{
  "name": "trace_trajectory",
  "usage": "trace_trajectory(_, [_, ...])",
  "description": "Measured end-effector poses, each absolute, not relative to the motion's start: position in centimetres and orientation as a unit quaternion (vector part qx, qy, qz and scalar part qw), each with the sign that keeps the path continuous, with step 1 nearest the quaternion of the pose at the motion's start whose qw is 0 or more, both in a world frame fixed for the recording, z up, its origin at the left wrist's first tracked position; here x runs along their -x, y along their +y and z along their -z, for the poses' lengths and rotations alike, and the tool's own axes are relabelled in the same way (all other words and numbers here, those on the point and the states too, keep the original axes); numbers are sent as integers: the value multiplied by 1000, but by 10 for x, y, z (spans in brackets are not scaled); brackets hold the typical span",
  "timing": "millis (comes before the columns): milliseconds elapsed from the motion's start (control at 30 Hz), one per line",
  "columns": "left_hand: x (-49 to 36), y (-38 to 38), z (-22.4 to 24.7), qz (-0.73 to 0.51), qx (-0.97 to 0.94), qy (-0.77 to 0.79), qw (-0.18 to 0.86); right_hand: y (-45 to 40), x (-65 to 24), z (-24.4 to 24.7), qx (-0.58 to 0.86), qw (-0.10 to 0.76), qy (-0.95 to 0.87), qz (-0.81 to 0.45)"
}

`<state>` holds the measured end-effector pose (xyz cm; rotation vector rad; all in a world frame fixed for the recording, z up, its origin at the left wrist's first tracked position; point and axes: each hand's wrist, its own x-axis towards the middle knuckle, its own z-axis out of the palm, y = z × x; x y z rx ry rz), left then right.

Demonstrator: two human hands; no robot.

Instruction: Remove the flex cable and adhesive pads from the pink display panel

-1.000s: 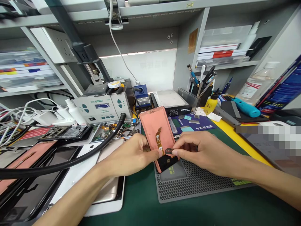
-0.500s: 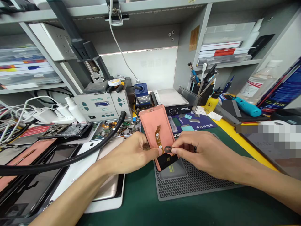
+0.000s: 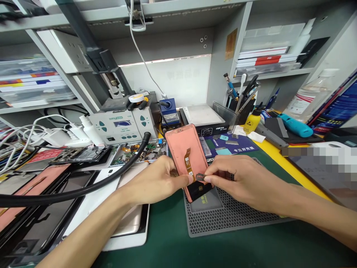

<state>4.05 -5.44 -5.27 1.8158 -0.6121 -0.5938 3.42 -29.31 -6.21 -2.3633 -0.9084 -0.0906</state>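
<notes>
My left hand (image 3: 164, 180) grips the left edge of a phone screen (image 3: 185, 143), tilted with its copper-pink back toward me. The thumb lies across its lower part, beside a brown flex cable (image 3: 187, 160) with small white labels. Between the thumb and fingers of my right hand (image 3: 237, 182) is a small dark razor blade (image 3: 200, 177). The blade is at the lower part of the screen, close to the cable's lower end; whether it touches cannot be made out. Below the screen lies a grey honeycomb mat (image 3: 223, 219).
A black hose (image 3: 111, 186) curves across the left side over phones and a tablet. Behind stand a hot-air station (image 3: 122, 126), a tray of circuit boards (image 3: 139, 152) and a heating plate (image 3: 206, 115). A yellow bottle (image 3: 252, 121) and a tool holder (image 3: 245, 108) are at the right.
The camera view has shifted very slightly. Both hands keep their holds, and the blade has turned a little at nearly the same spot on the screen.
</notes>
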Motion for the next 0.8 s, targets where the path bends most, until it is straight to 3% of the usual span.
trace_trajectory(300, [-42,-55,53,248,-775,-235,531,-297,-37,62,893,311,-324,-15])
trace_trajectory(800, [-44,-53,55,257,-755,-237,555,-301,-38,65,868,318,-381,12])
